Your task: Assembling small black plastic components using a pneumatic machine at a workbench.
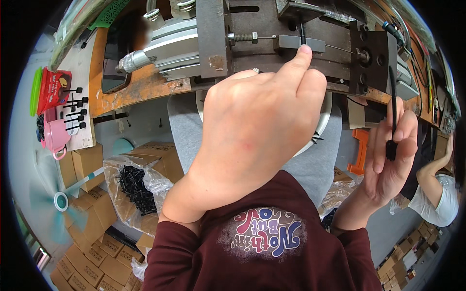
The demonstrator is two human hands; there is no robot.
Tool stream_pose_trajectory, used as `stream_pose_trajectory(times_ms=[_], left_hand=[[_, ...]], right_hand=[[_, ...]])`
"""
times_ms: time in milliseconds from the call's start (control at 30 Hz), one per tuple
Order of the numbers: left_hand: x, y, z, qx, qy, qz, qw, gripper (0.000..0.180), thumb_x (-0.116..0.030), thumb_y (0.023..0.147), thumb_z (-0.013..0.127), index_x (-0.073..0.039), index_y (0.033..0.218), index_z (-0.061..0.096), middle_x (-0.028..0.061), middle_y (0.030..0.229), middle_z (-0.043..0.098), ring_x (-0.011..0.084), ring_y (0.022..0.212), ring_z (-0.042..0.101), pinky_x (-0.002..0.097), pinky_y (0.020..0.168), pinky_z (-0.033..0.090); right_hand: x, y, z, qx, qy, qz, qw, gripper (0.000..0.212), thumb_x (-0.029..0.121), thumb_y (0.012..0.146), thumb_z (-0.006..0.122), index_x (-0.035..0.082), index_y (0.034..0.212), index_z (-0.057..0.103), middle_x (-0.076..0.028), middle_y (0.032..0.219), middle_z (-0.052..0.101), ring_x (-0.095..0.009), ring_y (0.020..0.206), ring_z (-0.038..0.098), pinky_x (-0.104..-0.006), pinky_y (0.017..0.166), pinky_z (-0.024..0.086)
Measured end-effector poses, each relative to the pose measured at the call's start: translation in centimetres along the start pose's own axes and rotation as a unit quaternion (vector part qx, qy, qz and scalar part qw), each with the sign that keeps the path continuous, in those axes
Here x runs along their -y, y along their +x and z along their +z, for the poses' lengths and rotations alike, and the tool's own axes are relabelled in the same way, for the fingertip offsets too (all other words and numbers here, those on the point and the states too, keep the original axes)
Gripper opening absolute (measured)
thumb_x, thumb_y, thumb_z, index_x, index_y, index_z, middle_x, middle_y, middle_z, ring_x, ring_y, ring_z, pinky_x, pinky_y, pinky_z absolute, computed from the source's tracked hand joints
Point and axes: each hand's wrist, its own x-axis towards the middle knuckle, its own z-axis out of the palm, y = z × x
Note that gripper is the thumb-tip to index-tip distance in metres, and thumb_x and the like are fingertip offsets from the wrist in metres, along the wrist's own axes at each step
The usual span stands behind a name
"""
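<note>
Head view, left hand: the person's bare left hand (262,121) stretches palm-down over the dark metal fixture (246,56), index finger extended; its tip touches the short black pin (303,34). Whether the hidden fingers grip anything, I cannot tell.
Black pin: stands across the grey rectangular metal block (317,45), at the far middle of the fixture.
Right hand: the person's bare right hand (395,145), near the bench's right edge, pinches a slim black rod (392,111) with a thicker lower end; the rod is upright.
Bench: the worn wooden bench (141,100) carries the fixture and, to the left, a silver metal cylinder (172,52).
Left side: black headed pins (76,105) lie beside a pink cup (56,135).
Near left: a clear plastic bag (112,180) holds many black parts (133,186).
</note>
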Motion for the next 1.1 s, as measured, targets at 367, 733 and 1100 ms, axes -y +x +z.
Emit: stream_pose_trajectory(times_ms=[367,733,1100], left_hand=[[0.7,-5.4,-2.2,0.243,-0.221,0.0,0.945,0.019,-0.017,0.073,0.08,-0.008,0.086,0.067,0.0046,0.109,0.075,0.0227,0.072,0.071,0.0329,0.063,0.056],[1.6,-8.4,0.3,0.333,-0.221,-0.034,0.916,0.021,-0.014,0.073,0.078,-0.004,0.088,0.068,0.006,0.107,0.074,0.0288,0.083,0.071,0.0389,0.069,0.057],[3.1,-9.9,2.0,0.299,-0.223,-0.092,0.923,0.019,-0.01,0.073,0.076,-0.003,0.087,0.065,0.0076,0.112,0.073,0.0233,0.076,0.072,0.0352,0.066,0.057]], right_hand=[[-0.2,1.4,4.4,0.055,-0.501,-0.135,0.853,0.043,-0.008,0.076,0.072,-0.01,0.118,0.065,-0.024,0.126,0.063,-0.031,0.112,0.067,-0.031,0.084,0.059],[-4.5,2.8,5.7,0.088,-0.653,-0.246,0.711,0.025,0.0,0.071,0.081,-0.001,0.094,0.071,-0.014,0.117,0.072,-0.021,0.076,0.071,-0.0271,0.065,0.055],[-3.4,3.8,6.4,0.096,-0.647,-0.231,0.72,0.033,0.002,0.07,0.083,0.005,0.101,0.073,-0.004,0.111,0.074,-0.013,0.067,0.066,-0.0234,0.059,0.049]])
